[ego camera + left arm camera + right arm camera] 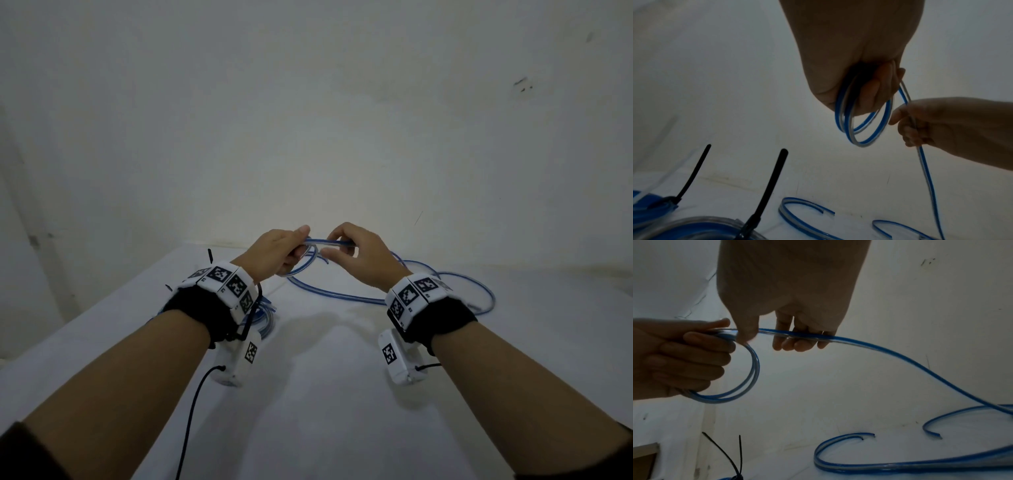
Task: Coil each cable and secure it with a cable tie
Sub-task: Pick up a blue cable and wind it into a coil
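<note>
Both hands raised; left hand (274,251) grips cable (890,352) coil, right hand (363,257) pinches it.

We see a white table (325,394) set against a pale wall (308,120); the wall bears 2 small dark marks (522,85) well above the table.

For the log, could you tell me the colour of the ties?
Black; the ties show best in the left wrist view.

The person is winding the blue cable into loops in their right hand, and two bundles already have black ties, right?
Almost. The loops sit in the left hand, as the right wrist view shows; the right hand feeds the blue cable. Two black ties are there.
</note>
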The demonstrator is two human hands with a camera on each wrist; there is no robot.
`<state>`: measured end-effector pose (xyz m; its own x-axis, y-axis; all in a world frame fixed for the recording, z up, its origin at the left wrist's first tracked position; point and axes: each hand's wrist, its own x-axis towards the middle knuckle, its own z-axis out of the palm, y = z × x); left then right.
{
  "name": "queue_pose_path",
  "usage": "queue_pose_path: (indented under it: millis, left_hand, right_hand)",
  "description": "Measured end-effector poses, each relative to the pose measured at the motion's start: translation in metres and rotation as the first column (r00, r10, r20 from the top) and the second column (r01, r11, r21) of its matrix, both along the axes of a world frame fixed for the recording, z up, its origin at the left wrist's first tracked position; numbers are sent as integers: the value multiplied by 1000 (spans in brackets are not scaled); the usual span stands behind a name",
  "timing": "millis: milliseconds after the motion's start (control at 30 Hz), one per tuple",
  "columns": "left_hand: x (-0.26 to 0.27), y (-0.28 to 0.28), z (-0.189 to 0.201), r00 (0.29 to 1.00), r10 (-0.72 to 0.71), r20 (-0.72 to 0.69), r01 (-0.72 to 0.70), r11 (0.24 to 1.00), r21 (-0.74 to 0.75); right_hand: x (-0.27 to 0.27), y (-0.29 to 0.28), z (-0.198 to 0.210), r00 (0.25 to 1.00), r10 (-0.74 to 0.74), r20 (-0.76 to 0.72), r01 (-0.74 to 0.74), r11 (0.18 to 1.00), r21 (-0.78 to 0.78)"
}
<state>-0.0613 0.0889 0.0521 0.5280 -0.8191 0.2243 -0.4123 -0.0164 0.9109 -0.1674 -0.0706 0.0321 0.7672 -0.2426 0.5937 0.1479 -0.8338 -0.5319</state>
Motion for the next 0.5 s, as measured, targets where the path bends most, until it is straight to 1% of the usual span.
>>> queue_pose_path:
  millis: [100,133,200,267,300,367,433,500]
  left_hand:
    - [4,2,3,989,40,-144,-58,991,-124]
    - [7,3,5,978,57,-202,-92,981,-169]
    - [12,5,9,943,76,-324,-168,950,-265]
    - [18,9,11,904,61,-424,-221,914,-340]
    - [19,9,12,889,43,-455,-225,907,-355]
    - [21,10,12,872,3,-489,-198,917,-346]
    - [20,9,9,866,-31,-500,-152,934,-322]
    - [17,8,7,872,-68,-485,-108,939,-327]
  right_hand:
    - [4,-3,-5,995,-95,-24,93,994,-51]
    - [5,-6,-8,993,-117,-36,116,993,-29]
    - [5,-12,-14,990,-128,-55,132,987,91]
    - [4,-15,-20,990,-124,-61,133,975,176]
    - [3,-14,-23,990,-127,-53,135,975,177]
    - [4,-12,-24,992,-127,19,123,982,146]
    - [7,-11,-22,985,-141,96,133,987,91]
    - [10,-12,-19,976,-186,114,181,982,50]
